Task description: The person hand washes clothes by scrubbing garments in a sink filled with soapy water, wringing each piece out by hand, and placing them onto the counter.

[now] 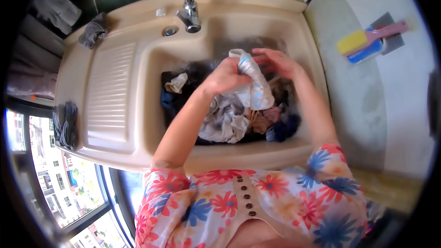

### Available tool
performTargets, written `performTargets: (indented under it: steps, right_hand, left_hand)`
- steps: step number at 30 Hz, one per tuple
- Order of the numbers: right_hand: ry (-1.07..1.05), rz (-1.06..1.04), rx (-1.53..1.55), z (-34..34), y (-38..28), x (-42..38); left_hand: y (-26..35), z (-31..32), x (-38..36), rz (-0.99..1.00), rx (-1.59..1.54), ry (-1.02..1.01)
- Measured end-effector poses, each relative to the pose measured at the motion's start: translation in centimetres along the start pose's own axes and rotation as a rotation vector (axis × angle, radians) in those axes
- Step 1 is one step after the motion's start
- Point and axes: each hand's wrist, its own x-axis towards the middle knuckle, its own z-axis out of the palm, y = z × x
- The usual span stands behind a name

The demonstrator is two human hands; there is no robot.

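Observation:
Over the sink basin, my left hand is closed on a white cloth with pale blue patches, which hangs down from it. My right hand is just right of the cloth's upper part, its fingers apart and partly curled. Below both hands a pile of wet clothes fills the basin: a light grey garment, pinkish-brown pieces, a dark blue bundle and black cloth. A small cream cloth lies on the pile at the left.
The beige sink has a ribbed drainboard and a chrome faucet. Grey cloths lie at its left edge, with a dark bundle near the front. A yellow-and-pink brush hangs on the right wall.

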Motion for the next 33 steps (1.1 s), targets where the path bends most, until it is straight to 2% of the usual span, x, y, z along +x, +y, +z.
performTargets:
  steps: [2,4,6,7,10,11,14,15,18,20,22,25,26,27,28,30,33]
  right_hand:
    - [-0.078,-0.164,-0.233,3.2,1.5,0.8]
    - [-0.012,-0.249,-0.4,7.2,0.5,-1.2]
    - [0.047,-0.145,-0.295,6.4,1.2,-0.3]
    - [0.043,-0.128,-0.272,6.2,1.1,-0.3]
    - [0.039,-0.085,-0.208,5.6,0.5,-0.7]
    - [0.046,-0.077,-0.183,5.6,0.1,-0.9]
    - [0.046,-0.086,-0.086,4.2,0.5,-0.9]
    - [0.06,-0.085,-0.04,3.8,0.7,-1.0]
    - [0.105,-0.091,0.133,3.7,1.1,-0.9]
    - [0.12,-0.117,0.277,4.5,1.7,-0.8]
    - [0.12,-0.157,0.434,6.0,2.4,-0.3]
    - [0.112,-0.137,0.501,7.8,4.4,0.8]
    - [0.135,-0.11,0.523,8.5,5.3,1.2]
    - [0.21,-0.067,0.544,10.0,5.6,1.6]
    - [0.36,-0.113,0.409,11.2,5.6,1.8]
    - [0.441,-0.371,-0.369,10.8,7.4,3.0]
    - [0.594,-0.422,-1.306,11.9,6.9,2.0]
  left_hand:
    - [-2.2,0.0,0.9,0.038,0.044,0.073]
    - [-2.2,-0.3,1.1,-0.073,0.081,0.144]
    - [-3.9,-1.5,1.9,-0.098,0.196,0.152]
    - [-4.1,-2.2,2.1,-0.122,0.405,0.165]
    - [-0.8,-3.8,1.2,-0.257,0.298,0.09]
    - [-0.9,-4.4,0.7,-0.203,0.179,0.043]
    - [0.2,-6.2,-0.7,-0.335,0.639,0.171]
    - [-1.4,-7.0,-1.1,-0.207,0.852,0.328]
    - [-3.7,-6.6,-2.7,-0.226,0.631,0.593]
    - [-6.2,-4.5,-3.5,-0.322,0.287,0.546]
    - [-6.1,-2.4,-4.0,-0.544,-0.299,0.336]
    - [-6.3,1.3,-3.5,-0.328,-0.992,0.295]
    - [-6.3,1.4,-3.3,-0.329,-1.11,0.28]
    - [-6.7,1.6,-3.0,-0.336,-1.077,0.317]
    - [-7.0,1.7,-2.7,-0.34,-1.042,0.352]
    - [-6.5,1.6,-2.7,-0.303,-0.956,0.384]
    - [-7.6,1.8,-2.5,-0.268,-0.974,0.4]
